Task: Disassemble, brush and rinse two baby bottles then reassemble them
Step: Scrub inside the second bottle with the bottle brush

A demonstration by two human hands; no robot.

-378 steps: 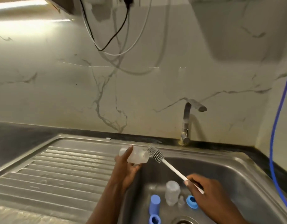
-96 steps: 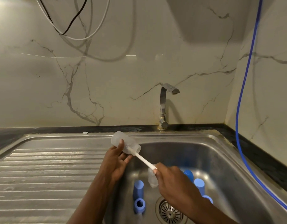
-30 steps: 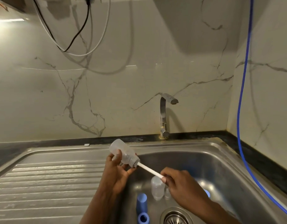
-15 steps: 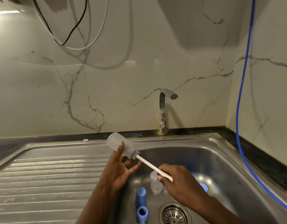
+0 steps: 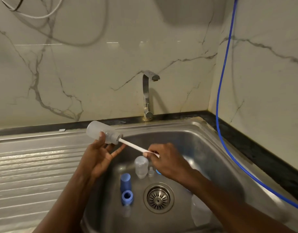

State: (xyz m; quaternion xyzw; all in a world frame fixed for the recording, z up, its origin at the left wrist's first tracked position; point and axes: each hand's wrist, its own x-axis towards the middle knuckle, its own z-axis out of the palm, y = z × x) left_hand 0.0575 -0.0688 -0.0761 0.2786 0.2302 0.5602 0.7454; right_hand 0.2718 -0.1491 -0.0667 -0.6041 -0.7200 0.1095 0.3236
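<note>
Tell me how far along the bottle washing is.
Disassembly looks done: blue caps and a second bottle sit loose in the sink. In hand: the left hand holds one bottle, and the right hand holds the brush pushed inside it. Left: rinsing, reassembly, perhaps brushing the second bottle.

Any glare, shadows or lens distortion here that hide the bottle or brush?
Head view: dim warm light; faint glare streaks on the marble wall and drainboard; the faucet throws a soft shadow rightward; wide-angle lens bows the sink rim; bottle and brush handle look sharp.
</note>
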